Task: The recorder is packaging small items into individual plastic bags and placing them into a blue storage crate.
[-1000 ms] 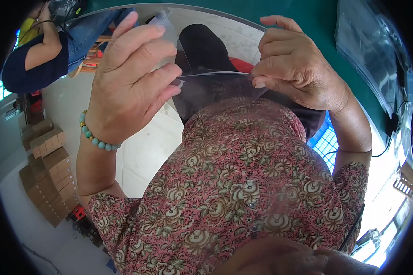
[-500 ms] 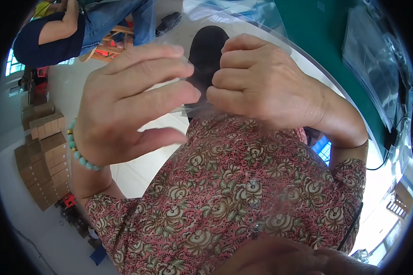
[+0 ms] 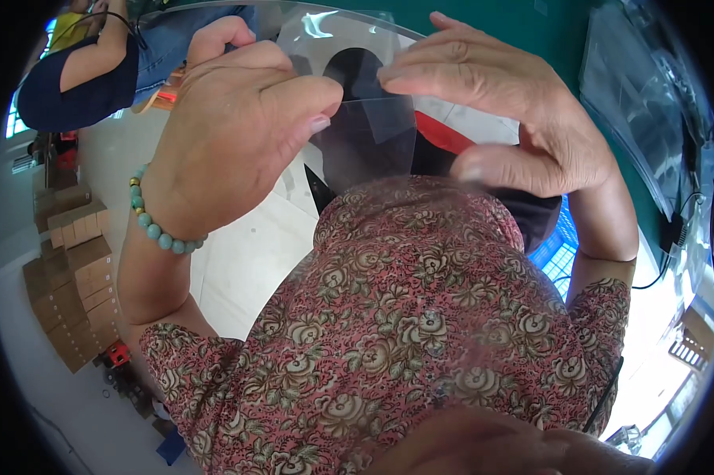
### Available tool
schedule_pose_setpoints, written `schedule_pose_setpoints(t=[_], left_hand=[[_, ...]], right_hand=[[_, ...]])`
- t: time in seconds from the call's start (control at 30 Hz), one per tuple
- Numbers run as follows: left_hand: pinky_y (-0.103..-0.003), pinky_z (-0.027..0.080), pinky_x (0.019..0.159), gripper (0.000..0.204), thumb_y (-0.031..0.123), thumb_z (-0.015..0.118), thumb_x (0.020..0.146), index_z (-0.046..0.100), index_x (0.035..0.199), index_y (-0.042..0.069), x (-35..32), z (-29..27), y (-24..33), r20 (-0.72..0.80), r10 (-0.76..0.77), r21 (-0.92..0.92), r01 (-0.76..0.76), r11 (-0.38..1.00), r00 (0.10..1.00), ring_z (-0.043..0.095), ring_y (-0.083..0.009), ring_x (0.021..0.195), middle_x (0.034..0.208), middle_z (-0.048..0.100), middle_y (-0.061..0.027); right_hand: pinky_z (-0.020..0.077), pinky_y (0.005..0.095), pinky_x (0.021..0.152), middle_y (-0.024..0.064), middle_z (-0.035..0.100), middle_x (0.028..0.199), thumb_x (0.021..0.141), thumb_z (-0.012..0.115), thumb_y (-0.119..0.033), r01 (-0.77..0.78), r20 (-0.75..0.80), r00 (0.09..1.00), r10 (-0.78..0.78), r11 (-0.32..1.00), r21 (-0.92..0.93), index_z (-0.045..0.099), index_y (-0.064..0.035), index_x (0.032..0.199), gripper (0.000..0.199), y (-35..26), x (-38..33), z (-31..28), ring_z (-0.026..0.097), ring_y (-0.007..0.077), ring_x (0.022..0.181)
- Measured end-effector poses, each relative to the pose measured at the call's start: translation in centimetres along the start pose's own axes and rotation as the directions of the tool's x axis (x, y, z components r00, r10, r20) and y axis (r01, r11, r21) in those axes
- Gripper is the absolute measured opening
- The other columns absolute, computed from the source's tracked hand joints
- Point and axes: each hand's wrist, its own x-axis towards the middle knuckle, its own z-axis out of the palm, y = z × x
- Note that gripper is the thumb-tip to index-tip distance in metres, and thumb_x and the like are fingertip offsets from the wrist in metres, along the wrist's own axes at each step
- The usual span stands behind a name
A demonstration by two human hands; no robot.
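Observation:
Both hands hold a clear plastic sheet (image 3: 373,146) close in front of the camera. My left hand (image 3: 230,134), with a turquoise bead bracelet (image 3: 155,226) on the wrist, pinches the sheet's left edge between thumb and fingers. My right hand (image 3: 515,119) arches over the right side, fingertips on the top edge and thumb lower down. A smaller clear flap shows in the sheet's middle. Below the hands is my red floral shirt (image 3: 404,317). A dark shape shows through the plastic.
Another person in a dark blue top (image 3: 80,79) is at the upper left. Cardboard boxes (image 3: 72,269) are stacked along the left on a pale floor. A green surface (image 3: 547,32) with clear bags (image 3: 634,87) and a black cable (image 3: 674,237) lies at the right.
The hands were pressed close together over the sheet half a second ago. They have since drawn apart, and the sheet is spread between them, higher in view.

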Motion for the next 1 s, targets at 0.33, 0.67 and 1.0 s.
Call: schedule_pose_setpoints(t=[0.33, 0.67, 1.0], left_hand=[[-0.037, 0.036, 0.085, 0.027, 0.019, 0.075, 0.078, 0.067, 0.102, 0.009, 0.4, 0.6, 0.0, -0.157, 0.012, 0.087, 0.001, 0.996, 0.988, 0.059, -0.0208, 0.08, 0.102, 0.062, -0.0049], [-0.045, 0.037, 0.101, 0.028, 0.019, 0.079, 0.064, 0.07, 0.088, 0.008, -0.3, 3.2, 1.3, -0.144, 0.035, 0.221, -0.003, 0.975, 0.989, 0.06, -0.0177, 0.089, 0.082, 0.064, -0.0015], [-0.058, 0.025, 0.119, 0.011, 0.018, 0.071, 0.073, 0.068, 0.071, 0.007, -1.1, 1.3, 2.1, -0.008, 0.122, 0.271, -0.116, 0.956, 0.992, 0.061, -0.0204, 0.106, 0.075, 0.066, -0.0035]], right_hand=[[0.0551, 0.0298, 0.069, 0.0129, 0.057, 0.125, 0.08, 0.072, 0.008, -0.164, -0.369, 0.917, 0.149, 0.986, -0.009, 0.062, -0.0044, 0.108, 0.032, -0.4, 0.6, 5.0, 0.065, 0.0193, 0.085], [0.0507, 0.0345, 0.063, 0.0103, 0.062, 0.098, 0.068, 0.084, -0.008, -0.19, -0.287, 0.951, 0.115, 0.949, -0.251, 0.07, -0.0011, 0.093, 0.029, -0.9, 0.8, 5.5, 0.06, 0.025, 0.079], [0.0489, 0.0346, 0.062, 0.0051, 0.056, 0.076, 0.06, 0.079, -0.005, 0.003, -0.165, 0.986, -0.028, 0.989, -0.147, 0.063, -0.0037, 0.074, 0.021, -0.6, 1.4, 5.3, 0.056, 0.0248, 0.079]])
